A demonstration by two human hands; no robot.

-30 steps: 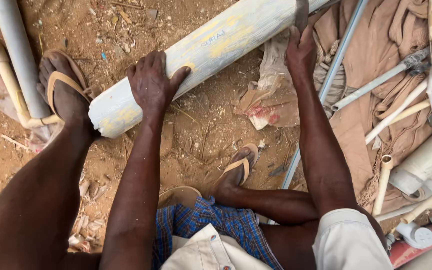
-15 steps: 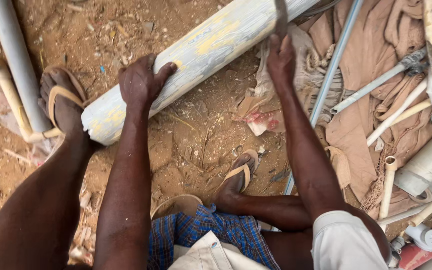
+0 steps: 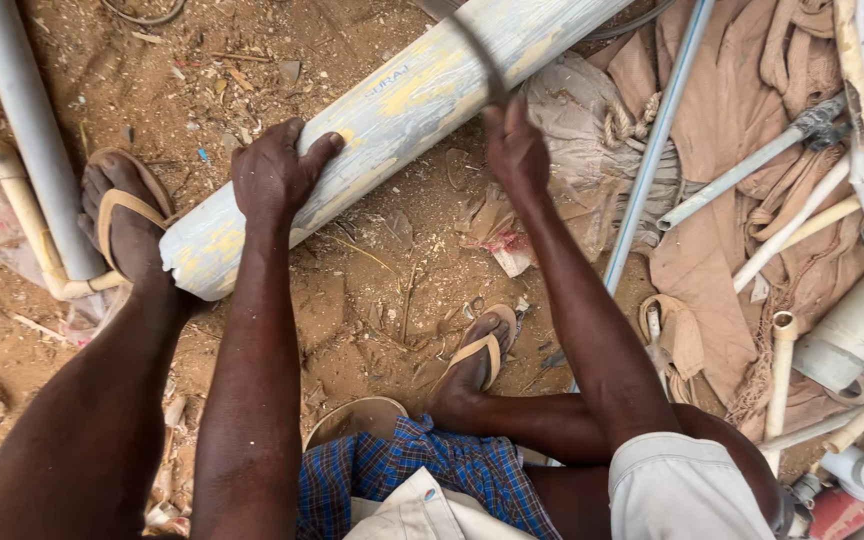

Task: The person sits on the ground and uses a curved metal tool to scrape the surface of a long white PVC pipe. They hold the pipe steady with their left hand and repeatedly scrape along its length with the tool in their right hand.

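My left hand (image 3: 274,178) is spread flat and pressed down on the near end of the big pale plastic pipe (image 3: 392,110), which lies slanting across the dirt ground (image 3: 372,300), so it cannot roll. My left foot in its sandal (image 3: 127,215) is braced against the pipe's cut end for the same reason. My right hand (image 3: 515,150) is closed tight around a thin curved saw blade (image 3: 477,55) laid across the pipe further up, square to its length.

We see the wide pale plastic pipe (image 3: 392,120) lying diagonally on the dirt ground (image 3: 372,290). Left hand (image 3: 270,172) rests on it; right hand (image 3: 514,150) sits just right, gripping a thin saw blade (image 3: 480,55) across it. Left sandalled foot (image 3: 127,222) sits left of the pipe's end.
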